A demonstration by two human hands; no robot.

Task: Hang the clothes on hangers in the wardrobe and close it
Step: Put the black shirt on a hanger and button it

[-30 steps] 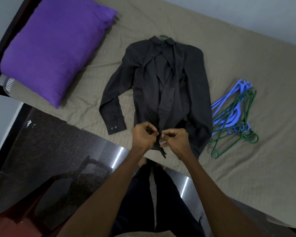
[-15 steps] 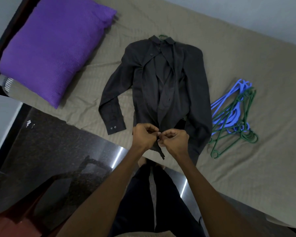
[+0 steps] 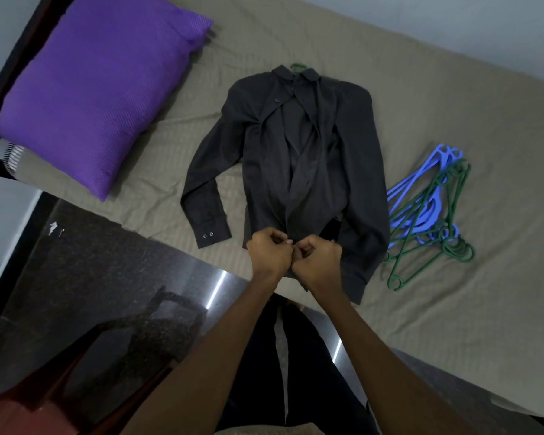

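While a second ago the two fists stood slightly apart, the left hand [image 3: 269,251] and right hand [image 3: 318,257] now touch, fingers pinching the hem of the black shirt [image 3: 299,171] on the bed [image 3: 453,73], likely fastening its lowest button; hanging comes later

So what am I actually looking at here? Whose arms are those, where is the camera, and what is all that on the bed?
No robot here: a person wears a camera on the head, looking down at their own arms. The left hand and right hand meet at the bottom edge of a dark shirt, both pinching its front, perhaps fastening it. The shirt lies flat on the bed with a green hanger hook showing at the collar. Beside it to the right lies a pile of blue and green hangers; to the left, a purple pillow.
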